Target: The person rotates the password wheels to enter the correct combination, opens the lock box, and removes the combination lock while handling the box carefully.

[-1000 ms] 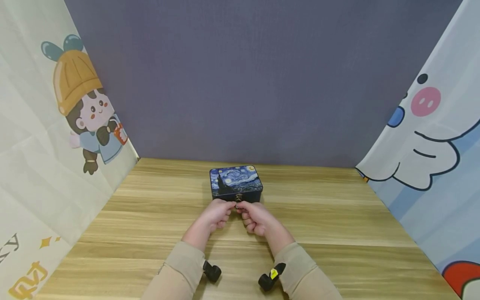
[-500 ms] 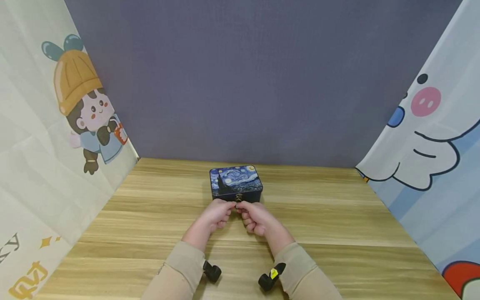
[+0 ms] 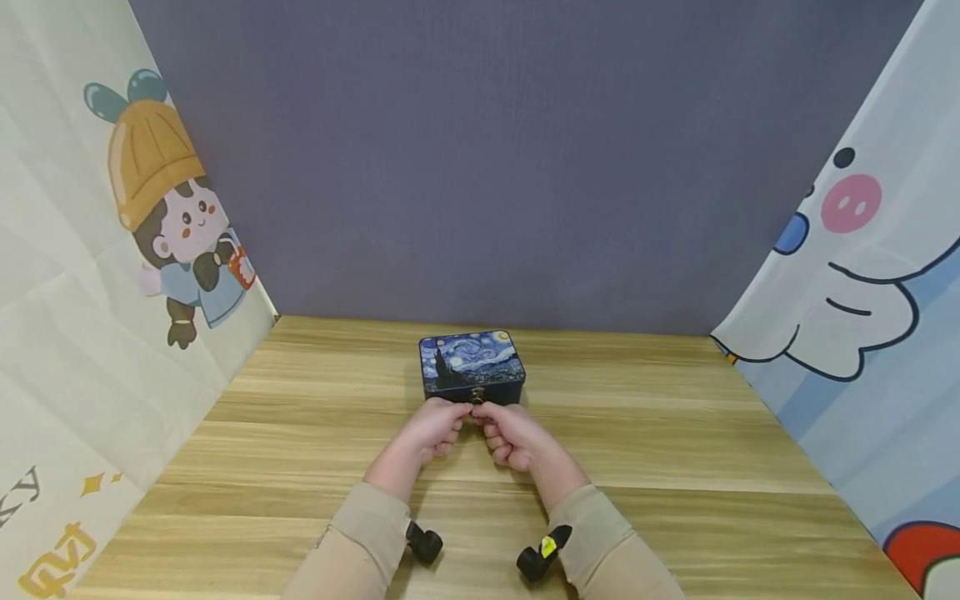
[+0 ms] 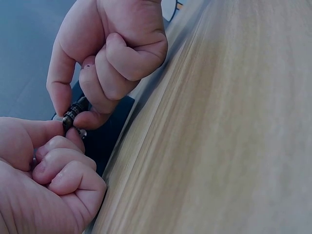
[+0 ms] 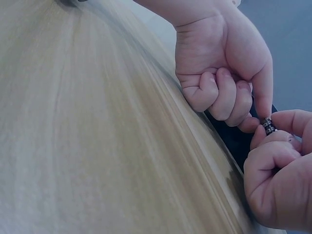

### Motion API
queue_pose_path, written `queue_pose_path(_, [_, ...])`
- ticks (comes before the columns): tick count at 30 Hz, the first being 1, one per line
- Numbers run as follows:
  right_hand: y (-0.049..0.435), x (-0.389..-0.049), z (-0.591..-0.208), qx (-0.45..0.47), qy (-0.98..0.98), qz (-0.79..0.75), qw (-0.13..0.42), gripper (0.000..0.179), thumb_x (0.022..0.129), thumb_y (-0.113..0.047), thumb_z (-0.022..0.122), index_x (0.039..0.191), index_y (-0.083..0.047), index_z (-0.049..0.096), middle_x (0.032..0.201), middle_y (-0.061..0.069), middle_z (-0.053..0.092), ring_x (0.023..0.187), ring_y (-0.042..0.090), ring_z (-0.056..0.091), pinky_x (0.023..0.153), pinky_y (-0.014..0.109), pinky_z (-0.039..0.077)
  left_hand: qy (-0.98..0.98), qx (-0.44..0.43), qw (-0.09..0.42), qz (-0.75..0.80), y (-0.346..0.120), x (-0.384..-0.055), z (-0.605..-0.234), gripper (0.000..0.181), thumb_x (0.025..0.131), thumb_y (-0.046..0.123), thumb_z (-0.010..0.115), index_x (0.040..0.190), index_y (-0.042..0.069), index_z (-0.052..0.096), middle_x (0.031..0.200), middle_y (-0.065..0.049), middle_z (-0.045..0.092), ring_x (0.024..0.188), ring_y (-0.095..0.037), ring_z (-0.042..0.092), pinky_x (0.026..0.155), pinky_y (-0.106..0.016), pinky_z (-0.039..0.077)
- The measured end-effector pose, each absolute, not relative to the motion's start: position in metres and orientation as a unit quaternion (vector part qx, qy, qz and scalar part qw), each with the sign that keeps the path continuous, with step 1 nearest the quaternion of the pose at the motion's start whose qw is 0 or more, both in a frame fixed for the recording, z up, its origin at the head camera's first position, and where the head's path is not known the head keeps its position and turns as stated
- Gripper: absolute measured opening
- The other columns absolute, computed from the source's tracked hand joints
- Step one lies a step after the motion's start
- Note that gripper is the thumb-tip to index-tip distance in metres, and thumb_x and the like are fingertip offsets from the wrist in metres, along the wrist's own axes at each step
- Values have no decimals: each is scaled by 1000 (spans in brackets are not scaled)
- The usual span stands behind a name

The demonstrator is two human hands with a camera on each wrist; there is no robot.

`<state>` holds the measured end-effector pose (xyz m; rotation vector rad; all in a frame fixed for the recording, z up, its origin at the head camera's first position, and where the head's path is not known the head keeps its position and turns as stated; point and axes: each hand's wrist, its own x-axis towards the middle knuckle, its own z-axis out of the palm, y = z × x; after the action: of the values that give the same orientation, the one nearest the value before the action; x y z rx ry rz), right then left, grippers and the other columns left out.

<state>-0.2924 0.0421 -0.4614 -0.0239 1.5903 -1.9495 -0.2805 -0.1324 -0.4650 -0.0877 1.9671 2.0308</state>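
Observation:
A small box (image 3: 472, 362) with a blue starry-night painting on its lid and dark sides stands at the back of the table, lid down. On its front is a brass-coloured clasp (image 3: 477, 393). My left hand (image 3: 437, 429) and right hand (image 3: 510, 435) meet just in front of it. Between them is a small dark combination padlock (image 4: 73, 113) with ringed number dials. Each hand pinches it from its own side with thumb and forefinger, the other fingers curled. In the right wrist view the padlock's dials (image 5: 268, 126) show between the fingertips, partly covered.
The wood-grain table (image 3: 675, 433) extends around the box. A grey-blue panel (image 3: 480, 167) rises right behind, and printed cloths with cartoon figures hang at the left (image 3: 67, 275) and right (image 3: 885, 333). Black wrist cameras are strapped at both sleeves.

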Motion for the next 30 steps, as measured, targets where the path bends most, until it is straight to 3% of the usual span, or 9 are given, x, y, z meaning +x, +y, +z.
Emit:
queue_pose_path(8, [42,-293,-462,-11,605,-735,305,19,92,-23,66,85,-8,57,57,-8,31,43,2,24,38,17,20,683,-32,157,713,-132,-280,-464,30,104,21,54,77,8,48,56,7,30,43,-6,21,39,-21,20])
queue_pose_path(16, [43,-293,-463,-14,611,-731,303,21,93,-26,66,84,-9,58,57,-8,31,43,3,24,38,17,21,684,-39,151,713,-132,-279,-462,26,103,24,56,87,3,54,57,6,32,43,-6,22,40,-21,20])
queue_pose_path(30, [43,-294,-462,-12,610,-731,305,21,94,-27,66,86,-8,59,57,-9,31,42,2,25,38,17,21,694,-48,146,703,-133,-279,-461,28,102,26,60,83,6,53,55,7,30,43,-7,22,39,-22,19])
